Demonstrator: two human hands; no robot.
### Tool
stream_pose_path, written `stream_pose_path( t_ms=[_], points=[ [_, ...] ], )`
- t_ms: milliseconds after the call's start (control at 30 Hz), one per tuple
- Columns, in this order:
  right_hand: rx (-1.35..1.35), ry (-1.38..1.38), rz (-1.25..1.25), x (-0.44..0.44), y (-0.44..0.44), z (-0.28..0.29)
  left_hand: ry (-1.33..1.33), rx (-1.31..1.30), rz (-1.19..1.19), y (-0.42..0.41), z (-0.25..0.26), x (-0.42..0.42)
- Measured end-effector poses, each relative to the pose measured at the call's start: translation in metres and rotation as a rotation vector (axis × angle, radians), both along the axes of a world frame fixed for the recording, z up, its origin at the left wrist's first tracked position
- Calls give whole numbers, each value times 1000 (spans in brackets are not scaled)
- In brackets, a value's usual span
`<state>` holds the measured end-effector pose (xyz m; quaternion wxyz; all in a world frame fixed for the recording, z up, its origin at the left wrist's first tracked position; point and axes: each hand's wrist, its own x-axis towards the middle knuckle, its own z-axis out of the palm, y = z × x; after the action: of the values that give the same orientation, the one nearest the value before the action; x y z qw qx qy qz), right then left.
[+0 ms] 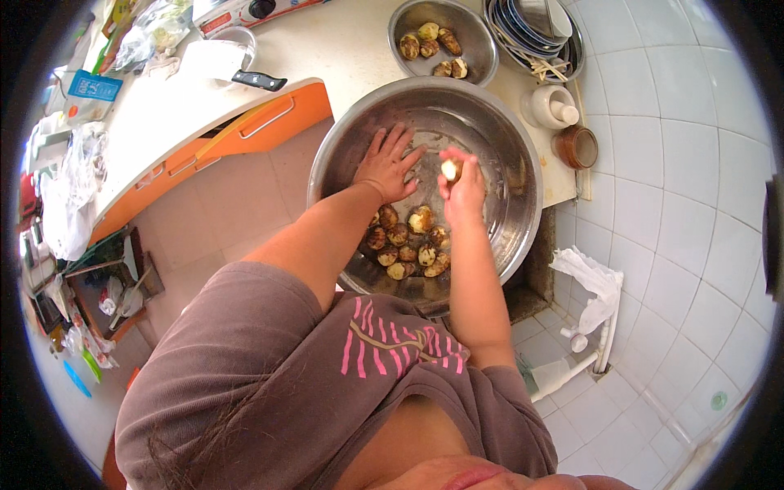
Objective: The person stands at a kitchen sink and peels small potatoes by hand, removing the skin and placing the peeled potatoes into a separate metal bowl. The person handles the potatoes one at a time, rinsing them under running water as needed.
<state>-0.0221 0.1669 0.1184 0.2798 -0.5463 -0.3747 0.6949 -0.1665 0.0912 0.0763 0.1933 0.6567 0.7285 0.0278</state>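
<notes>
A wide stainless steel basin (520, 239) stands before me. Inside it my left hand (387, 165) is spread, palm down, with nothing in its grasp. To its right, my right hand (463, 190) holds a small taro corm (452, 171), whose pale cut end shows between the fingers. Several more taro corms (398, 234), brown with pale peeled patches, lie grouped in the basin's near part, below my left hand. Wet marks show on the metal bottom.
A smaller steel bowl (398, 61) with several taro corms sits behind the basin. Stacked dishes (533, 37), a mortar (542, 107) with pestle and a brown jar (574, 147) stand along the tiled wall. A cleaver (223, 64) lies on the counter; an orange drawer (269, 122) juts out below.
</notes>
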Motion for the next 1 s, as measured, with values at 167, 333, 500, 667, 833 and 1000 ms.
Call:
stream_pose_path(
  t_ms=[167, 333, 500, 667, 833, 1000],
  points=[
    [2, 394, -173, -62, 51, 57, -13, -8, -18, 3, -6, 3],
    [236, 233, -137, -65, 46, 67, 15, -34, -3, 4, 1, 0],
    [676, -1101, 193, 43, 23, -7, 25, 23, -6, 1, -2, 4],
    [637, -1189, 479, 52, -22, -41, 19, -5, -6, 6, -3, 4],
    [-86, 31, -111, 51, 1, -36, 9, 9, 1, 5, -3, 3],
    [-315, 471, -233, 57, 6, -24, 11, 32, -6, 4, -4, 2]
  ],
)
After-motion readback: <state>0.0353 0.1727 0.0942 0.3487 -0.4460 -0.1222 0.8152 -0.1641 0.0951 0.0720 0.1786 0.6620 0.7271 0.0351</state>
